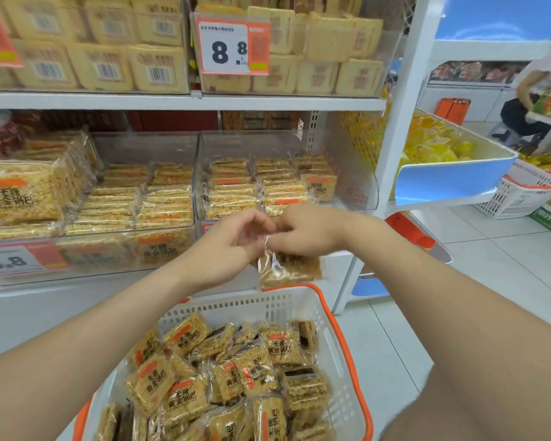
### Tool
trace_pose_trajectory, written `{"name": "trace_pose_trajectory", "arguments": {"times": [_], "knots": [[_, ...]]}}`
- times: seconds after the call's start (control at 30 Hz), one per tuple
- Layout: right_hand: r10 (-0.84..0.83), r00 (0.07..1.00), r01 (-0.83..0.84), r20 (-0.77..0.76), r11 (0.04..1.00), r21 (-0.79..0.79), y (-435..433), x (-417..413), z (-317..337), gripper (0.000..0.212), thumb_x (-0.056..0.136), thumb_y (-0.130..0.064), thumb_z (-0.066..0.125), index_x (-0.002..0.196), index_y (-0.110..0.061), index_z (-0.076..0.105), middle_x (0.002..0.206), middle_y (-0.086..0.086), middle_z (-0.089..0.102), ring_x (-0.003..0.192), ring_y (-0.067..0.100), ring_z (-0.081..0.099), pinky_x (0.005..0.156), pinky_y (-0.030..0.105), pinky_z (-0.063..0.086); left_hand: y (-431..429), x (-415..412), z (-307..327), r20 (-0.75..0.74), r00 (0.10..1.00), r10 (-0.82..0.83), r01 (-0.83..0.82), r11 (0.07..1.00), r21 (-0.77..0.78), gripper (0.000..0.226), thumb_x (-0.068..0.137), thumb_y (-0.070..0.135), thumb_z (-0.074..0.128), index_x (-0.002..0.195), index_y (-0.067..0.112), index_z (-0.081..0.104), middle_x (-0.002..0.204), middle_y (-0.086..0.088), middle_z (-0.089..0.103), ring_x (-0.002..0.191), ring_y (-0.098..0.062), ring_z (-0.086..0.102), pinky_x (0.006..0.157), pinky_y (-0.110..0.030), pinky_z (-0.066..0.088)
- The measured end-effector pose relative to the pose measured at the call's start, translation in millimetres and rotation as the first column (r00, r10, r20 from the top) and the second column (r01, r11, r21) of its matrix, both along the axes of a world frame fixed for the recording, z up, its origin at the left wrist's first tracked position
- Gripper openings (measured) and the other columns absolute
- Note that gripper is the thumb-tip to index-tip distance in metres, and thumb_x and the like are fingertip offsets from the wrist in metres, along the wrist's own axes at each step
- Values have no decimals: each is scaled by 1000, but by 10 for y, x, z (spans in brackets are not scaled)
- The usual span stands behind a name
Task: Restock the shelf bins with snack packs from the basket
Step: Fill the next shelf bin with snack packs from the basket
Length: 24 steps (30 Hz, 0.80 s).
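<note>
Over basket [268, 305], right hand [306, 233] pinching snack pack [291, 267]

1. Basket [341, 345]: white lattice walls, orange rim.
2. Snack packs [185, 396] in it: golden-brown grainy squares under clear wrap, each with an orange label band and black characters. A few show dark brown edges.
3. Held pack [290, 265]: clear glossy wrapper, tan-brown contents.
4. Shelf bins [347, 173]: clear plastic, with the same golden packs and orange bands inside.
5. Shelf board [172, 101]: white.
6. Price tag [233, 46]: white panel, black "8.8", orange border and side block.
7. Upper-shelf packs [109, 65]: pale yellow, with black-on-white barcodes.
8. Side tray [452, 183]: blue front, white rim, bright yellow packets inside.
9. Floor tiles [506, 265]: white, grey grout lines.
</note>
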State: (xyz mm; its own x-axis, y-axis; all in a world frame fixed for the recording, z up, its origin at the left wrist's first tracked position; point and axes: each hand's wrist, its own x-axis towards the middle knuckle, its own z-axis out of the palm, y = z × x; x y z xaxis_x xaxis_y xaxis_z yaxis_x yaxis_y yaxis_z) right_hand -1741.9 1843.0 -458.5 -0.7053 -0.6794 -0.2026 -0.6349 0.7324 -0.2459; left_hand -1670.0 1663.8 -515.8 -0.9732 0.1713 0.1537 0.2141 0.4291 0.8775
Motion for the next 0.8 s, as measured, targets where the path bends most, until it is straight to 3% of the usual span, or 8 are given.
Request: {"name": "trace_pose_trajectory", "arguments": {"times": [0.13, 0.2, 0.3, 0.43, 0.53, 0.63, 0.73, 0.8], "knots": [[-239, 950, 174, -204, 941, -291, 105, -183, 110, 52, 78, -61, 45, 57, -13, 52, 50, -1, 49, 59, 25, 56, 54, 35, 43, 130, -146, 119, -178, 963, 202, -194, 979, 64, 23, 110, 23, 52, 132, 27, 54, 118, 5, 64, 84, -14, 68, 80, -43, 58], [-409, 887, 290, -215, 855, -430, 143, -287, 101, 49, 81, -56, 49, 56, -14, 48, 52, -2, 50, 59, 24, 55, 55, 33, 39, 202, -222, 115, -278, 920, 275, -301, 952, -54, 33, 111, 31, 47, 144, 26, 46, 133, 8, 55, 100, -9, 65, 92, -37, 53], [-626, 768, 426, -137, 658, -622, 197, -518, 81, 54, 86, -63, 50, 61, -16, 56, 61, -4, 60, 68, 24, 61, 64, 36, 45, 279, -320, 90, -401, 874, 274, -377, 903, -205, 41, 106, 20, 54, 146, 13, 49, 148, 1, 40, 132, -13, 48, 111, -39, 47], [-681, 732, 450, 24, 457, -767, 340, -868, 63, 48, 93, -67, 53, 96, -22, 69, 95, -4, 70, 96, 26, 64, 79, 38, 46, 269, -469, 69, -435, 888, 151, -356, 824, -441, 33, 102, 15, 57, 133, 9, 64, 158, -6, 39, 141, -22, 47, 116, -39, 42], [-681, 682, 335, -267, 616, -714, 432, -1053, -7, 41, 105, -51, 48, 121, -15, 58, 105, 6, 69, 105, 38, 62, 82, 44, 45, 253, -606, 58, -405, 912, 72, -324, 732, -599, 39, 105, 21, 49, 140, 6, 61, 165, -12, 37, 151, -28, 36, 122, -45, 36], [-489, 636, 280, -597, 867, -412, 462, -1194, -94, 30, 107, -43, 47, 125, -19, 52, 107, 10, 69, 103, 38, 63, 90, 50, 40, 235, -722, 67, -333, 940, 71, -287, 692, -663, 45, 107, 26, 42, 144, 7, 59, 168, -14, 35, 155, -31, 33, 125, -46, 33], [-342, 622, 312, -704, 933, -177, 458, -1316, -169, 30, 107, -43, 50, 128, -21, 51, 111, 11, 68, 105, 38, 61, 92, 51, 36, 236, -778, 97, -275, 960, 58, -242, 666, -706, 54, 104, 31, 37, 149, 8, 54, 166, -14, 37, 154, -30, 34, 125, -44, 32], [-286, 676, 316, -679, 945, -84, 417, -1399, -228, 32, 108, -41, 51, 132, -22, 50, 117, 12, 67, 110, 39, 60, 92, 50, 37, 233, -797, 117, -225, 974, 38, -198, 632, -749, 63, 99, 37, 27, 150, 12, 51, 166, -13, 38, 154, -29, 32, 124, -49, 31]]}}
